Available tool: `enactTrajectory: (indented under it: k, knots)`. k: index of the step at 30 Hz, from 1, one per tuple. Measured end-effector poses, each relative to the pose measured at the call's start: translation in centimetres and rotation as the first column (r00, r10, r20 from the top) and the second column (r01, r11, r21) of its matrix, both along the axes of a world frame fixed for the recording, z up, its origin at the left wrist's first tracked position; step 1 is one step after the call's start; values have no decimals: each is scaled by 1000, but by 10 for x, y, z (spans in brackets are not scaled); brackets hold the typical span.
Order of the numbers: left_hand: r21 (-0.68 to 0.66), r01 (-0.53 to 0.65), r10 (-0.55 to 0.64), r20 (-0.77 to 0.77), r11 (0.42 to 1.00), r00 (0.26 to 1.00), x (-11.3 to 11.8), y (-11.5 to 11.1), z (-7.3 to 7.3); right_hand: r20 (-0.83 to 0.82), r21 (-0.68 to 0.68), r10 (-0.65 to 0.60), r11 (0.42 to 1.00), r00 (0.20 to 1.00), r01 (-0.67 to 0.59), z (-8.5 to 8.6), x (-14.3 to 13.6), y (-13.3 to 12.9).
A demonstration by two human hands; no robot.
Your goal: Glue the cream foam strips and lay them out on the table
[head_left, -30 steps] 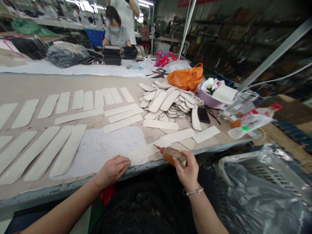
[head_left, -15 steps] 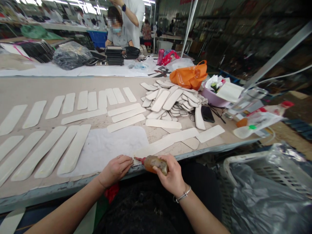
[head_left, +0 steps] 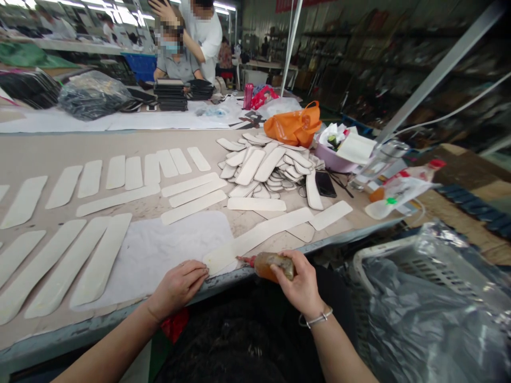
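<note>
My right hand (head_left: 297,279) is wrapped round a glue bottle (head_left: 271,267) of amber liquid, tilted so its red nozzle points left. The nozzle tip is at a long white strip (head_left: 255,238) lying along the table's front edge. Fingers together, my left hand (head_left: 181,284) presses on the near left end of that strip, above a white cloth (head_left: 179,234). Whether it pinches the strip is hard to tell. Left of the cloth lie several larger white strips (head_left: 101,255), with shorter ones (head_left: 91,178) in a row behind them.
A heap of white padded pieces (head_left: 271,165) lies behind the strips, near an orange bag (head_left: 293,127) and a purple basin (head_left: 337,159). A black phone (head_left: 325,184) is beside the heap. Right of me stands a crate (head_left: 375,255) with grey plastic. Two people are across the table.
My right hand has moved the bottle rightward along the strip, away from my left hand. The left hand stays at the strip's end. The camera view has shifted a little.
</note>
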State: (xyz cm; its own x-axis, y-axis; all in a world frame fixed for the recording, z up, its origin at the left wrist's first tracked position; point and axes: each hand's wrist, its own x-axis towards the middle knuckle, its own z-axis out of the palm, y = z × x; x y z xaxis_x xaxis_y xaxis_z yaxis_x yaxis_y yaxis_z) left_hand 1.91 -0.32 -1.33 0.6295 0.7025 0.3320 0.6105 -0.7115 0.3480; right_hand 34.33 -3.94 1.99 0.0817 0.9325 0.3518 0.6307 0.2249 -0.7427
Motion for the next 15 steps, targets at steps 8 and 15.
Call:
enactTrajectory:
  k: [8, 15]
  knots:
    - [21, -17, 17, 3, 1000, 1000, 0, 5, -3, 56, 146, -314, 942, 948, 304, -11, 32, 12]
    - [78, -7, 7, 9, 997, 1000, 4, 7, -2, 49, 171, -362, 922, 931, 349, -17, 33, 31]
